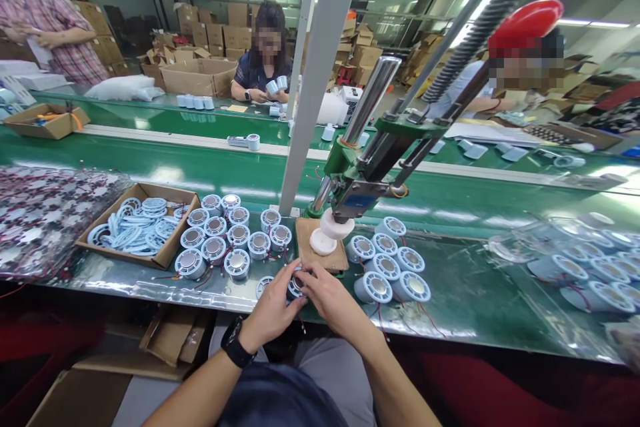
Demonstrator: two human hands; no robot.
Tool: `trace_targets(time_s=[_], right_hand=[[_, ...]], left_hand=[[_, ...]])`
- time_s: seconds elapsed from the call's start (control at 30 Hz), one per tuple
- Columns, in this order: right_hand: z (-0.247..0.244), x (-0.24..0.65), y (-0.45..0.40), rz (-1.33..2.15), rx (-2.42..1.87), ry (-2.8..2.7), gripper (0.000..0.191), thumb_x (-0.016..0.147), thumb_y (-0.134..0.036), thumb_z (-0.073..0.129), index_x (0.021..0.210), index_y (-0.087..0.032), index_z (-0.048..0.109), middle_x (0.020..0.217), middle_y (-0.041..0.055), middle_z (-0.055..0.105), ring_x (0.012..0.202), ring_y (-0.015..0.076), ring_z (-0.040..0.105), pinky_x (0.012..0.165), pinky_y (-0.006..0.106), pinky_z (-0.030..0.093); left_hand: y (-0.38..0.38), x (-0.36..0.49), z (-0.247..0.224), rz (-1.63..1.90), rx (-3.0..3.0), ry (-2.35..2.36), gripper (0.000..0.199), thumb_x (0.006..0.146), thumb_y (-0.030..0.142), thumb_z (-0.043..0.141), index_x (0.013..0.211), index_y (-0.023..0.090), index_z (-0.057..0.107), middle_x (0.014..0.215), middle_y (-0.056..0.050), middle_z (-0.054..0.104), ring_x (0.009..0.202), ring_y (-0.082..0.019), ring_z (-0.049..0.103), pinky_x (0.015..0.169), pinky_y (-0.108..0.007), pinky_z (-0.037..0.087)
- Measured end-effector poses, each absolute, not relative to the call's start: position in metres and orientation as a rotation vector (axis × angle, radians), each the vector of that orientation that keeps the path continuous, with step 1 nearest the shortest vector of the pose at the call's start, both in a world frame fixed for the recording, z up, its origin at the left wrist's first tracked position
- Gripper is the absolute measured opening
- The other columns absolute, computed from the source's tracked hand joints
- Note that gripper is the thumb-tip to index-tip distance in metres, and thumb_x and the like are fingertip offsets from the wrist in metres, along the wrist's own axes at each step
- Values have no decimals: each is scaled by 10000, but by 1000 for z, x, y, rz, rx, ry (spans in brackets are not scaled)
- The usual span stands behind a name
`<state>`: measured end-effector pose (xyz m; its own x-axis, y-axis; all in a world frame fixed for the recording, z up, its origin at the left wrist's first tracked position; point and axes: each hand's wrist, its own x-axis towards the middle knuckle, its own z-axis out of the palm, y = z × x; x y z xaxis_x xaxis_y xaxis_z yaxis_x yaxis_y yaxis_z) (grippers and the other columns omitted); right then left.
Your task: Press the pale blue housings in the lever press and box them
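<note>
Blue-rimmed, a part (295, 285) is grasped by the fingers of the left hand (273, 303) and right hand (326, 295) near the bench's (465, 283) front edge, apparently steadied from both sides, with the press (357, 192) at one o'clock and boxed rings (131, 235) at ten, seemingly within easy reach.

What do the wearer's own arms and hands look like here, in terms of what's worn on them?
The left hand and right hand are ungloved. Both forearms show no sleeves. A black wristwatch with a dark strap circles the left wrist; the right wrist shows nothing on it.
</note>
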<state>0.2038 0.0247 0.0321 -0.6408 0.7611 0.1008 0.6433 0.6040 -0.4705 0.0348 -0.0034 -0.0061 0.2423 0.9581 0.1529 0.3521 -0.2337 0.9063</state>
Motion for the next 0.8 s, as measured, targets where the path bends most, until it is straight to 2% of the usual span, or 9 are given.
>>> trace_targets(time_s=[0.3, 0.5, 0.63, 0.73, 0.8], right_hand=[[32, 204, 26, 445, -1111, -2574, 350, 924, -70, 449, 1242, -162, 562, 1168, 133, 550, 1012, 218, 626, 888, 390, 561], [31, 200, 25, 459, -1122, -2589, 304, 919, -92, 509, 1190, -174, 618, 1139, 107, 567, 991, 190, 628, 882, 336, 558], [56, 223, 20, 330, -1139, -2558, 388, 940, -168, 507, 1322, -218, 557, 1167, 100, 573, 977, 182, 627, 859, 303, 554], [101, 274, 53, 71, -1494, -2225, 376, 984, -181, 352, 1278, -221, 582, 1190, 94, 577, 1078, 183, 587, 961, 299, 500], [130, 314, 101, -91, -1850, -1953, 405, 986, -159, 281, 1258, -164, 581, 1215, 132, 556, 1165, 219, 535, 1055, 358, 426]], left_hand=[[-2, 29, -12, 974, 1828, 1196, 760, 845, 93, 577, 1534, 220, 285, 1545, -130, 414, 1434, -259, 395, 1184, -489, 351], [-2, 31, -14, 979, 1857, 1199, 754, 850, 106, 562, 1539, 219, 276, 1544, -128, 417, 1424, -256, 411, 1178, -486, 362], [-2, 30, -15, 963, 1849, 1245, 702, 874, 144, 544, 1528, 222, 299, 1549, -119, 413, 1428, -264, 406, 1180, -480, 356], [0, 29, -16, 912, 1861, 1279, 699, 879, 150, 527, 1531, 239, 291, 1567, -98, 390, 1447, -261, 373, 1187, -472, 346], [1, 29, -15, 897, 1876, 1290, 682, 888, 171, 522, 1528, 244, 300, 1569, -91, 387, 1447, -261, 373, 1188, -473, 342]])
